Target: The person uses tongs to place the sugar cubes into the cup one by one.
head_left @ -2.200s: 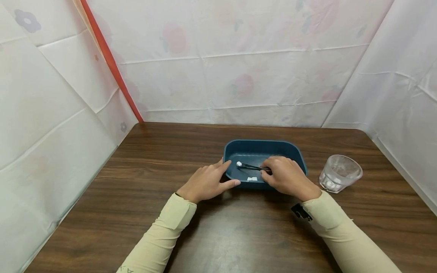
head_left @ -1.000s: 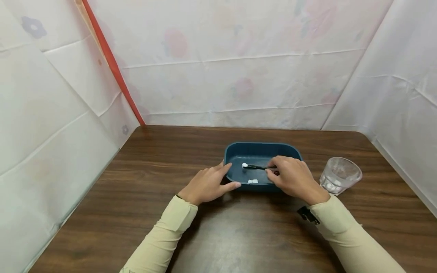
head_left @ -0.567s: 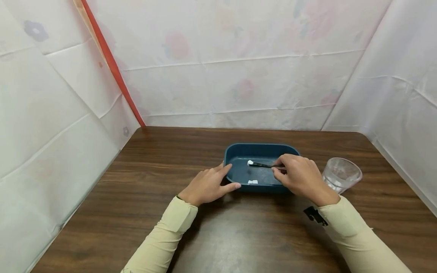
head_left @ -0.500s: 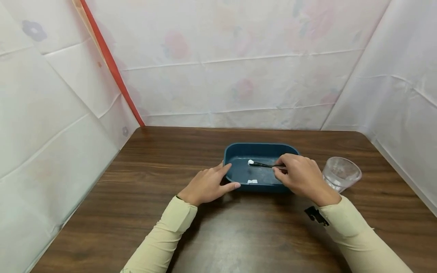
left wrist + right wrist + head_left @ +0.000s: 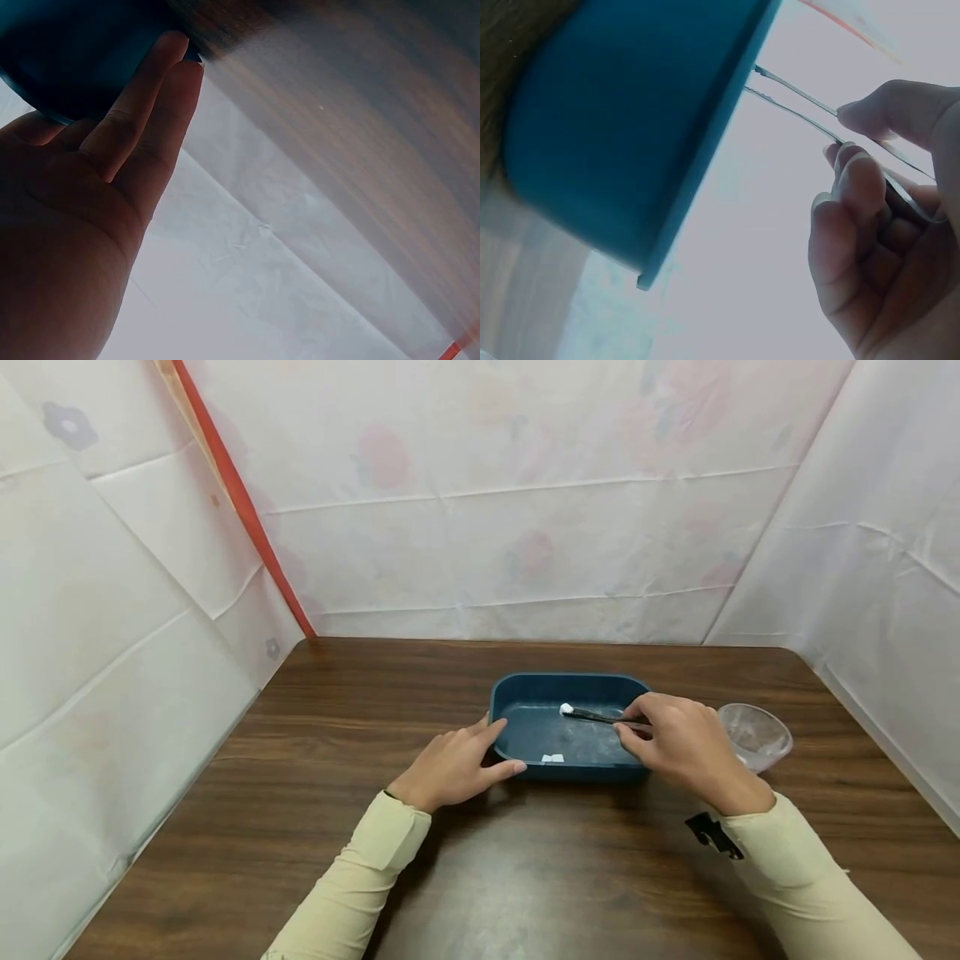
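My right hand [image 5: 678, 747] pinches metal tweezers [image 5: 596, 717] between thumb and fingers, above the right side of a blue rectangular tub [image 5: 570, 772]. At the tweezers' tips, over the tub, is a small white lump [image 5: 566, 710]. In the right wrist view the tweezers' two arms [image 5: 799, 116] stand slightly apart, their tips hidden behind the tub wall. My left hand [image 5: 453, 766] rests at the tub's front left corner, thumb along the front and index finger over the rim. The left wrist view shows its straight fingers [image 5: 154, 120] against the outer wall.
A clear drinking glass [image 5: 757, 735] stands right of the tub, partly hidden by my right hand. Small white patches [image 5: 552, 758] show inside the tub's front edge. The brown wooden table [image 5: 337, 693] ends at white patterned sheets [image 5: 465, 560] at the back and sides.
My right hand has moved to the right and slightly up, carrying the tweezers and the white lump from the tub's left part towards its middle. The left hand has stayed at the corner.
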A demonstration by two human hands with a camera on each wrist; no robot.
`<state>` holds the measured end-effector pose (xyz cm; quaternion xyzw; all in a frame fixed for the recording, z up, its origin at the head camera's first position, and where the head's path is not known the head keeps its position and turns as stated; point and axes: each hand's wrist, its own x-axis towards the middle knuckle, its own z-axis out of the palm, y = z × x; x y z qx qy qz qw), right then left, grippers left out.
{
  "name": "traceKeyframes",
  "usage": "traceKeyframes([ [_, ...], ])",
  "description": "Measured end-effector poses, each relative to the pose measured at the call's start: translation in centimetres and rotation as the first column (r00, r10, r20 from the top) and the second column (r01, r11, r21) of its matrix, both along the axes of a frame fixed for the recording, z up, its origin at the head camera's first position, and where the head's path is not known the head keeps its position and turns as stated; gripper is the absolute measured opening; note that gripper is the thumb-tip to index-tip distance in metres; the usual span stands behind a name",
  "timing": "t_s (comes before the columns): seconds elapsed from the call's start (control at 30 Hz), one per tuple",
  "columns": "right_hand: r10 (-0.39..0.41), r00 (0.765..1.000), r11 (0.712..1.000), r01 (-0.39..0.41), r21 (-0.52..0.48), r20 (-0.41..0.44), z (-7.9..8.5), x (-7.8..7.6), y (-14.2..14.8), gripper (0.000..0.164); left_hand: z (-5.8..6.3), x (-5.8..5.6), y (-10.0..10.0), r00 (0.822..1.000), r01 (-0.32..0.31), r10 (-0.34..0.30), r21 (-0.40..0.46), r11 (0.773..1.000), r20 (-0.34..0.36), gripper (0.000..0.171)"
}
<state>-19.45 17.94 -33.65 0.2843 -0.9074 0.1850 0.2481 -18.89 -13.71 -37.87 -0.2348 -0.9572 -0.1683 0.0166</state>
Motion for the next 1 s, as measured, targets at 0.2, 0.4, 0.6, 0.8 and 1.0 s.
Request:
traceKeyframes([
  [0.2, 0.030, 0.998, 0.999, -0.031, -0.023, -0.053, 0.4, -0.1, -0.2, 0.008, 0.2, 0.2, -0.4, 1.000, -0.013, 0.013, -0.003, 1.000, -0.002, 0.086],
  [0.4, 0.016, 0.995, 0.999, -0.019, -0.027, -0.094, 1.5, 0.2, 0.6, 0.008, 0.3, 0.4, -0.4, 1.000, -0.015, 0.015, 0.001, 1.000, -0.002, 0.086],
  [0.6, -0.026, 0.993, 0.999, 0.022, -0.036, -0.117, 2.5, 0.7, 2.0, 0.009, 0.4, 0.4, 0.0, 1.000, -0.008, 0.008, 0.006, 1.000, 0.004, 0.087],
  [0.8, -0.074, 0.989, 0.997, 0.071, -0.034, -0.126, 3.5, 1.2, 3.4, 0.008, 0.3, 0.3, 0.1, 1.000, -0.002, 0.002, 0.003, 1.000, 0.007, 0.087],
  [1.0, -0.094, 0.984, 0.995, 0.089, -0.044, -0.151, 4.1, 1.4, 4.4, 0.008, 0.2, 0.4, 0.0, 1.000, 0.010, -0.010, 0.006, 1.000, 0.004, 0.086],
])
